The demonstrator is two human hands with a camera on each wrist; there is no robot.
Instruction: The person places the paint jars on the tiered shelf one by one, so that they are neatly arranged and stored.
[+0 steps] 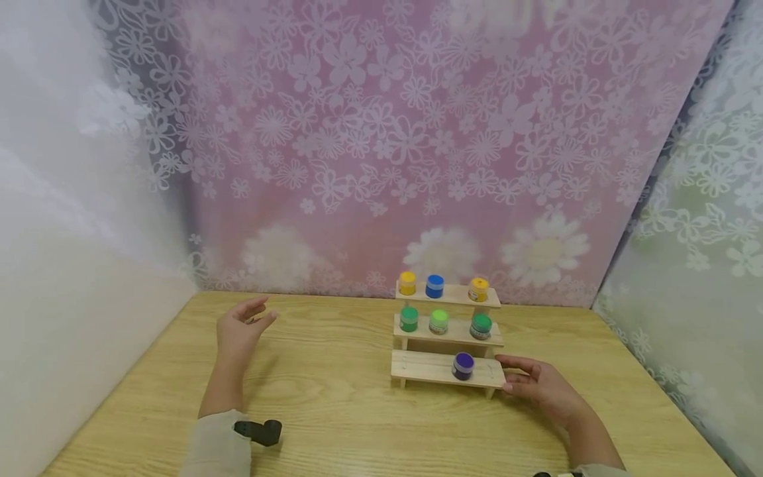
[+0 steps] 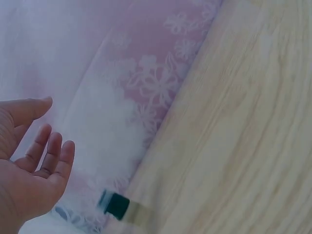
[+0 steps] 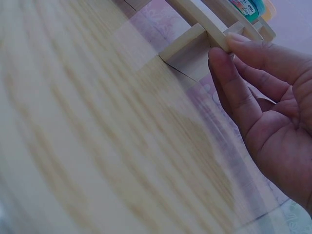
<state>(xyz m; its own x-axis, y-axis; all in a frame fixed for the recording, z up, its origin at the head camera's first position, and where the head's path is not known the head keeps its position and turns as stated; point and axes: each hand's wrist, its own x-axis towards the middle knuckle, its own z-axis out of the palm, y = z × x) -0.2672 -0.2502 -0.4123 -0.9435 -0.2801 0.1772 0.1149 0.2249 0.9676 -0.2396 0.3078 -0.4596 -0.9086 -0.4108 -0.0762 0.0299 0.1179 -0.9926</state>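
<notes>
A three-step wooden display rack [image 1: 426,368] stands on the table, right of centre. My right hand [image 1: 545,391] pinches the right end of its lowest step, the thumb and fingertips meeting the board's edge in the right wrist view. On that step sits a purple paint jar [image 1: 463,366]. The middle step bears a green jar [image 1: 408,319], a light green jar [image 1: 438,322] and a dark green jar [image 1: 481,326]. Up top are a yellow jar [image 1: 408,283], a blue jar [image 1: 434,286] and another yellow jar [image 1: 479,289]. Over the table's left side, my left hand [image 1: 240,334] holds nothing, fingers loosely bent.
The wood-grain table [image 1: 322,404] meets a pink flowered curtain [image 1: 357,165] at the back. Pale sheets hang at the left [image 1: 89,265] and right [image 1: 703,232]. A blurred dark green object [image 2: 114,204] shows low in the left wrist view; its kind is unclear.
</notes>
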